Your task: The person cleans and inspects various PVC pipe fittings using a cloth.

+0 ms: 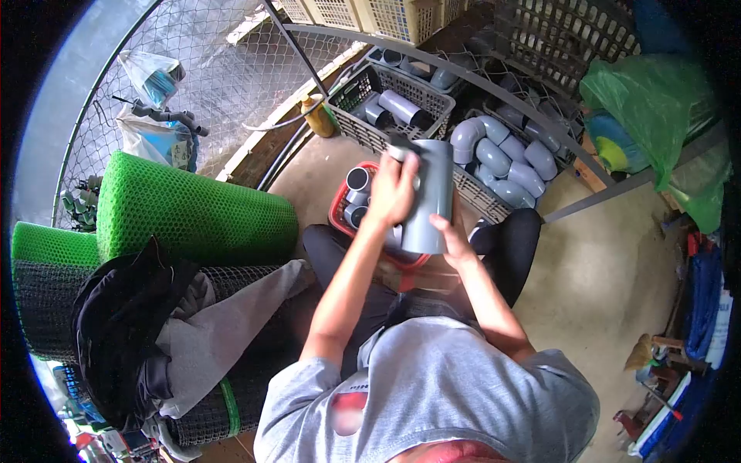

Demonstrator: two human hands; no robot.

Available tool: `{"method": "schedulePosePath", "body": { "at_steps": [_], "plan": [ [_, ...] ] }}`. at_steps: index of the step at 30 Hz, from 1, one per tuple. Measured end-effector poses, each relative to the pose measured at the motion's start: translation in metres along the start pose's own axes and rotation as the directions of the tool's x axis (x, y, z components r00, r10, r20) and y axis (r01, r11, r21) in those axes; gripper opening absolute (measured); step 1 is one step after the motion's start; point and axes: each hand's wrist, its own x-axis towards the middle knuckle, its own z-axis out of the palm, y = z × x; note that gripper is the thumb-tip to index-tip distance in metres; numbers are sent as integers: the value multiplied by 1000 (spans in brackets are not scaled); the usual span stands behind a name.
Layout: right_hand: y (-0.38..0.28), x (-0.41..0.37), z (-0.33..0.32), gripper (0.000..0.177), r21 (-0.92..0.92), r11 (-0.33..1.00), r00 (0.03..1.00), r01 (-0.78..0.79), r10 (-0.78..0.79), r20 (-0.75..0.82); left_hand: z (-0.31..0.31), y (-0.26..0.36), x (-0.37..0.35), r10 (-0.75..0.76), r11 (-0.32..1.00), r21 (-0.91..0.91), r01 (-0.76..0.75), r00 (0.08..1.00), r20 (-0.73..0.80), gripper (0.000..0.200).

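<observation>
A large grey plastic pipe piece (431, 202) is held up between my two hands, above my lap. My left hand (395, 189) is closed at its upper left side. A dark, blurred shape (400, 147) shows at the fingertips of that hand; I cannot make out what it is. On the lower right of the pipe piece, my right hand (457, 241) grips with the thumb in front, its other fingers mostly hidden behind. Just below and left of the pipe piece, a red basket (336, 210) holds several grey pipe fittings (358, 180).
Beyond my hands, one dark crate (386, 139) holds pipe pieces and another crate (482, 202) holds grey elbows (494, 157). Green mesh rolls (193, 204) and a jacket (123, 332) lie at left. A yellow bottle (317, 117) stands by the wire fence. Green plastic (644, 108) hangs at right.
</observation>
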Motion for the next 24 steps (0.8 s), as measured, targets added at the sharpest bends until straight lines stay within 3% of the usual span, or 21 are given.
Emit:
{"method": "schedulePosePath", "body": {
  "at_steps": [1, 3, 5, 7, 9, 10, 11, 13, 15, 16, 17, 18, 19, 21, 22, 23, 24],
  "plan": [
    [-5, 0, 2, 108, -177, 979, 994, 102, -95, 52, -8, -2, 18, -59, 998, -37, 60, 998, 21, 47],
    [-17, 0, 11, 113, -253, 950, 982, 184, -169, 80, -7, -14, 31, -87, 978, 188, 91, 996, -27, 48],
    [-30, -4, 19, 110, -67, 996, 996, 56, -61, -66, 6, 22, -3, 161, 986, 59, -156, 984, -77, 44],
    [-22, 14, -3, 93, -39, 997, 989, 68, -72, -131, 10, 17, -28, 520, 825, 179, -536, 844, 129, 45],
    [-19, 22, -25, 80, 83, 993, 995, 78, -72, -74, 11, 17, -48, 563, 790, 88, -607, 774, 290, 51],
    [-21, 17, -27, 73, -7, 995, 993, 98, -98, -59, 4, 23, -47, 557, 791, 42, -611, 746, 364, 51],
    [-16, 19, -27, 73, -8, 994, 993, 107, -108, -54, 0, 19, -39, 564, 785, 45, -618, 742, 361, 51],
    [-10, 21, -16, 76, 288, 957, 1000, -11, 19, -23, -3, 12, -12, 597, 783, 21, -622, 761, 253, 48],
    [-26, 9, 13, 74, -85, 982, 972, 169, -180, -148, 9, 5, 14, 418, 907, -41, -418, 908, -14, 49],
    [-40, 9, 20, 74, -86, 980, 971, 178, -189, -144, 8, 8, 15, 184, 947, -277, -163, 981, 52, 54],
    [-55, 8, 26, 72, -209, 954, 964, 213, -241, -115, 6, 10, 13, -41, 873, -473, 119, 984, 173, 60],
    [-68, 7, 31, 70, -329, 912, 955, 245, -286, -81, 2, 10, 6, -148, 885, -395, 247, 953, 263, 77],
    [-80, 8, 35, 69, -441, 854, 944, 275, -328, -46, 3, 10, 0, -144, 886, -395, 242, 954, 263, 77],
    [-95, 8, 40, 68, -642, 698, 921, 316, -388, 31, 8, 6, -10, -151, 807, -517, 287, 945, 290, 102],
    [-96, 7, 39, 69, -729, 604, 913, 323, -400, 73, 16, -2, -14, -251, 756, -559, 340, 940, 232, 94],
    [-84, 18, 26, 68, -832, 357, 852, 425, -467, 235, 22, -7, -15, -263, 734, -606, 308, 951, 164, 86],
    [-95, 16, 31, 65, -831, 315, 843, 459, -449, 296, 23, -15, -14, -294, 634, -703, 323, 941, 167, 83]
  ]
}}
